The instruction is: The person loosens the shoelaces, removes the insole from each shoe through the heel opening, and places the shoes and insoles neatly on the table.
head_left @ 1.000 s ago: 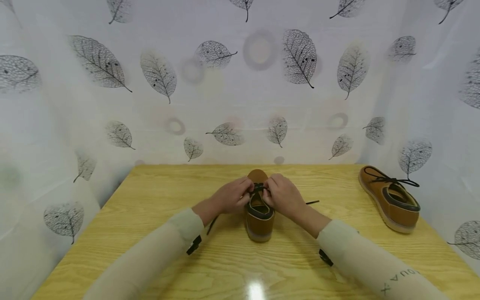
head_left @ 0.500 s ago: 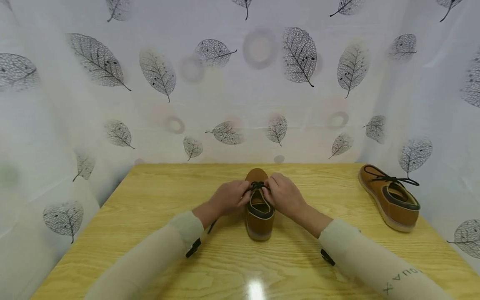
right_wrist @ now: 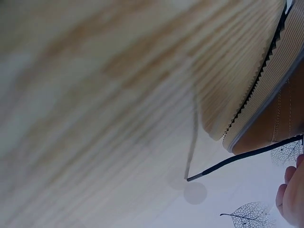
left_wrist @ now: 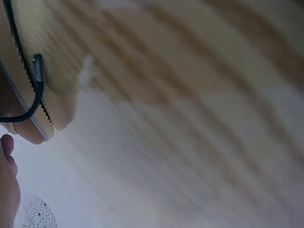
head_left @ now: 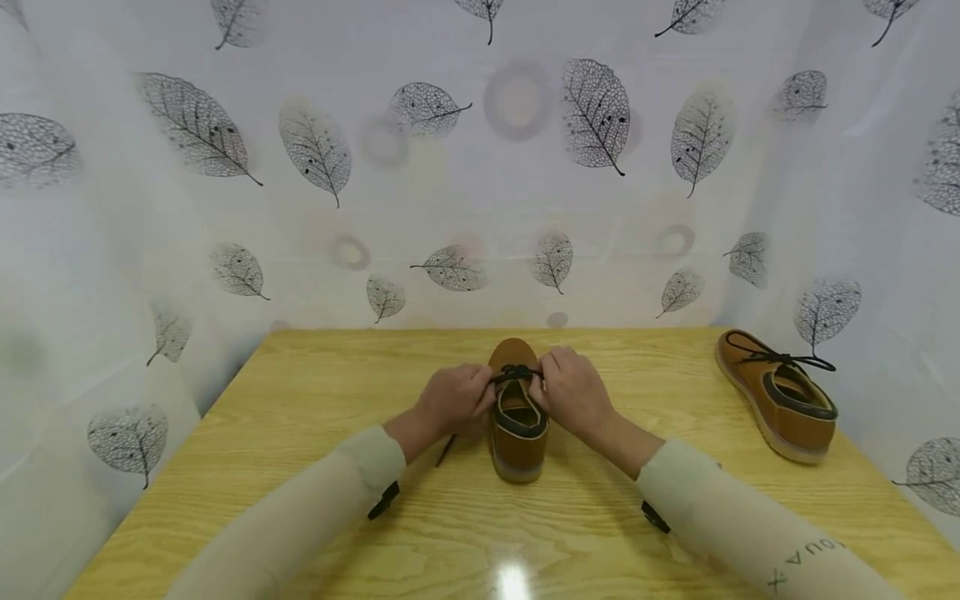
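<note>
A brown shoe (head_left: 520, 458) stands in the middle of the table, heel toward me and toe pointing away. Its black shoelace (head_left: 514, 372) is knotted over the tongue. My left hand (head_left: 452, 397) pinches the lace on the left of the knot, and my right hand (head_left: 574, 388) pinches it on the right. One loose lace end (left_wrist: 37, 71) curves beside the sole in the left wrist view. In the right wrist view another lace end (right_wrist: 223, 164) hangs out past the toe. Only some fingers show in the wrist views.
A second brown shoe (head_left: 780, 400), its black lace tied in a bow, stands at the right edge of the wooden table (head_left: 315, 517). A white curtain (head_left: 450, 192) with leaf prints hangs behind and along both sides.
My left hand has drawn slightly left, so the knot and the lace between the hands show more. The lace end under it has shifted right; the one beyond my right hand has left the head view.
</note>
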Demonstrator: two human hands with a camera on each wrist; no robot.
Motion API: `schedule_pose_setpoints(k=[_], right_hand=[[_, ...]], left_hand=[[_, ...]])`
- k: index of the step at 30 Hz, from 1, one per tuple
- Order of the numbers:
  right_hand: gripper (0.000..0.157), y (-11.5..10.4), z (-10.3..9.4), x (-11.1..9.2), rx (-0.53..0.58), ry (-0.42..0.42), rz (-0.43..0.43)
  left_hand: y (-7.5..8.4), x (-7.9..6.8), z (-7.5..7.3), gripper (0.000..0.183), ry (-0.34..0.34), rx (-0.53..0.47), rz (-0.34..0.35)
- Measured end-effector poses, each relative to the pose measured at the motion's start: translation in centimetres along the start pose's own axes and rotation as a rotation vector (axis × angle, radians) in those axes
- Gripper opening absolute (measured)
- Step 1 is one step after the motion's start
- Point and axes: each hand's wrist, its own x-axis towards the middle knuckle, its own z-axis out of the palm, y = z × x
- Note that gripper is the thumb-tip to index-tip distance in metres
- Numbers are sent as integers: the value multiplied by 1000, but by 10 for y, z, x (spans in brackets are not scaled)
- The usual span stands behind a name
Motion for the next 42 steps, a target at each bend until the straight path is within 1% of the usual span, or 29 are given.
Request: schedule_pose_setpoints(k=[1, 5, 6, 10, 12, 15, 18, 22, 25, 28, 30, 32, 42], right_hand=[[13, 0, 0, 0, -2, -7, 2], [15, 3, -1, -3, -21, -53, 8], [16, 4, -1, -4, -28, -67, 10], [20, 7, -4, -8, -58, -118, 7], [22, 7, -4, -9, -71, -137, 5], [24, 7, -4, -11, -77, -164, 4], [26, 7, -5, -12, -75, -178, 9], [28, 8, -6, -14, -77, -197, 14], [28, 8, -6, -14, -79, -218, 20], [29, 9, -6, -15, -81, -230, 22], [29, 10, -6, -15, -83, -229, 20], [28, 10, -6, -16, -81, -228, 16], [27, 10, -9, -17, -97, -221, -3]], left_hand=[[0, 0, 0, 9, 7, 4, 6], [2, 1, 1, 21, 12, 32, 11], [3, 1, 0, 22, 8, 42, 10], [4, 0, -1, 12, -44, 88, -12], [5, 0, -1, 8, -77, 91, -34], [7, -1, -1, 6, -110, 73, -77], [9, -2, -1, 6, -129, 45, -111], [8, -3, -1, 8, -153, 55, -128], [7, -6, -2, 10, -184, 91, -120], [5, -8, -3, 14, -225, 131, -81], [5, -8, -3, 16, -242, 156, -50], [6, -8, -2, 17, -250, 168, -35], [6, -10, 1, 19, -284, 193, -50]])
